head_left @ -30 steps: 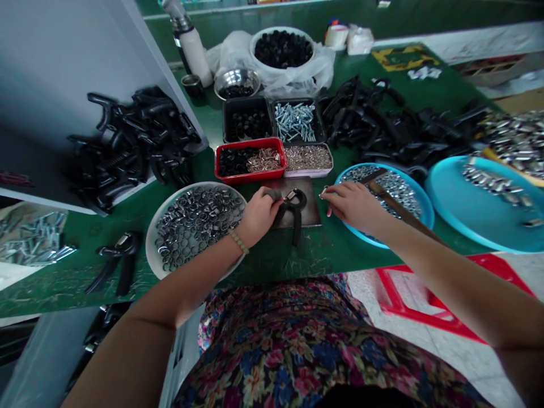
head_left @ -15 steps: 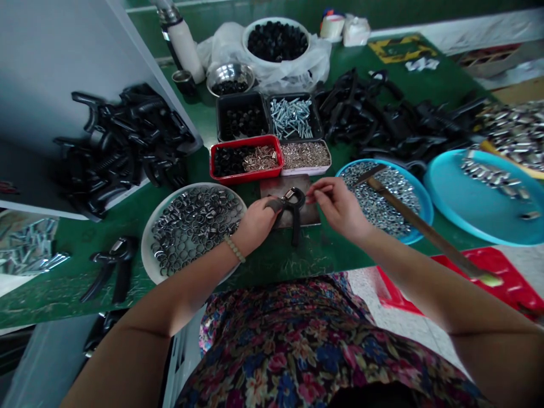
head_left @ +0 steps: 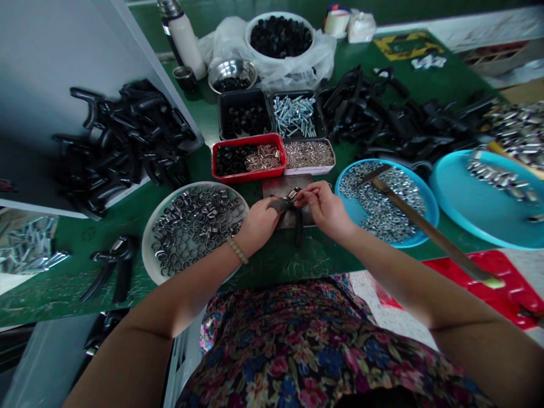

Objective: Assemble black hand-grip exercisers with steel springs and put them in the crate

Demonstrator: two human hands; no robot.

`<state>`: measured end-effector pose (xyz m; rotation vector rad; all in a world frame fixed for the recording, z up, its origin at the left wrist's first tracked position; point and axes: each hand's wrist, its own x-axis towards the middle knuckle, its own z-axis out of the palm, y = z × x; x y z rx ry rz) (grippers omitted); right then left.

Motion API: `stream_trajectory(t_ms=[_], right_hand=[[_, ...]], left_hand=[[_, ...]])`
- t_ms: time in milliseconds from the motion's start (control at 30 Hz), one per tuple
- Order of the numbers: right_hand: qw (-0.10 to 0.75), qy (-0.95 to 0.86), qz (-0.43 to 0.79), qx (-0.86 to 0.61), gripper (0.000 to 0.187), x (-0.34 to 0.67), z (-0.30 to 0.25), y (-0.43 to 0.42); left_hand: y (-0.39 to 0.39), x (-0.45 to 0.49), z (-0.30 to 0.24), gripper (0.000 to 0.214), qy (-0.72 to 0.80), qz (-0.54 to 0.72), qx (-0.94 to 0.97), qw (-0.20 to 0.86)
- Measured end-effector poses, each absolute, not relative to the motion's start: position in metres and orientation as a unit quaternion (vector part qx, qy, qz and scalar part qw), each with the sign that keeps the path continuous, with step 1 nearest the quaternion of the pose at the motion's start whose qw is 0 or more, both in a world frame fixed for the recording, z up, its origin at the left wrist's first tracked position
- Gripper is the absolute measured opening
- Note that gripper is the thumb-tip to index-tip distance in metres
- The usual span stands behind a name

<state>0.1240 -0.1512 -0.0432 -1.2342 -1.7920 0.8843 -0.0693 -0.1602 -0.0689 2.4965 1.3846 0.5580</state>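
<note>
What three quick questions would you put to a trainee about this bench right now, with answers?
1. Multiple choice: the left hand and right hand are at a black spring grip. What does the white plate beside them hold?
A) Metal rings
B) Black caps
C) Long screws

2. True or false: the beaded bracelet is on the right wrist.

3. Fill in the blank: the blue tray nearest the right hand holds ____.

Key: 1 A; 2 false, it is on the left wrist; 3 hex nuts.
</note>
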Motion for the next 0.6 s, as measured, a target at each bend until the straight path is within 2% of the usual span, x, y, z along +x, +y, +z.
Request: stream_trajectory(t_ms=[133,300,433,500,600], right_hand=[[0.383,-0.658,0.411,-0.501,0.017,0.119,-0.044,-0.132],[0.334,-0.559,0.512,-0.56,0.012,0.114,-0.046,-0.095],[0.299,-0.509,0.57,-0.571,0.023,0.11,-0.048,-0.095],[0.315,-0.501,0.587,-0.553,0.028,0.114,-0.048,-0.105],[0.418,-0.529,0.52,-0.524,0.025,0.134,-0.048,-0.127]], left_hand=[[-0.16,-0.068,-0.067,0.029,0.477,0.176,0.856,0.098],[-0.161,-0.065,-0.065,0.027,0.484,0.173,0.854,0.078],[-0.163,-0.064,-0.066,0.028,0.487,0.172,0.853,0.07],[-0.163,-0.064,-0.066,0.028,0.489,0.168,0.853,0.071],[-0.161,-0.065,-0.063,0.029,0.496,0.156,0.851,0.078]])
